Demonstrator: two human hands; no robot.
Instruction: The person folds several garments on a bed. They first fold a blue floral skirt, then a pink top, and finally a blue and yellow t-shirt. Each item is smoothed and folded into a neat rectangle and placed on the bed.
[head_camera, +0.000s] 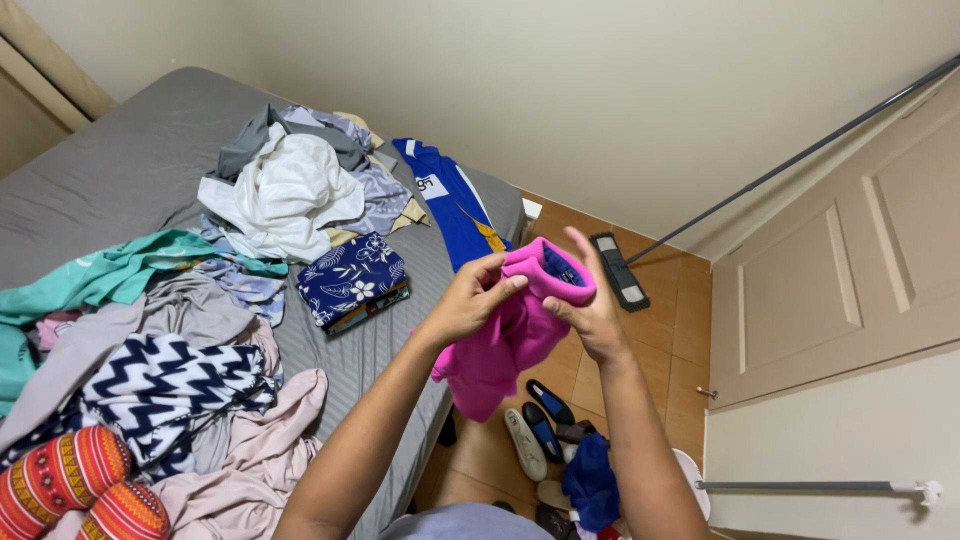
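Head view: we see both hands raised in the centre of the frame, holding a pink garment (505, 345) above the edge of the bed (110, 170). Our left hand (468, 298) is closed on the garment's upper left edge, fingers curled over the fabric. Our right hand (590, 305) grips the upper right edge, thumb on the fabric and fingers partly spread behind it; a blue lining shows just inside the folded top. The rest of the garment hangs down between our forearms.

On the grey bed, to the left of the hands, lies a folded navy floral cloth (352, 282). Above it, in the upper centre-left, sits a heap topped by a white shirt (285, 195), and a blue jersey (450, 200) stretches along the bed's far edge. At left we see a teal garment (110, 275), a zigzag-patterned cloth (170, 385) and, in the lower left corner, an orange patterned cushion (70, 485).

On the floor below the hands lie shoes (535, 420) and a blue cloth (590, 480). A mop (620, 270) rests to the right of the hands, its handle running to the upper right, beside a beige door (840, 260).
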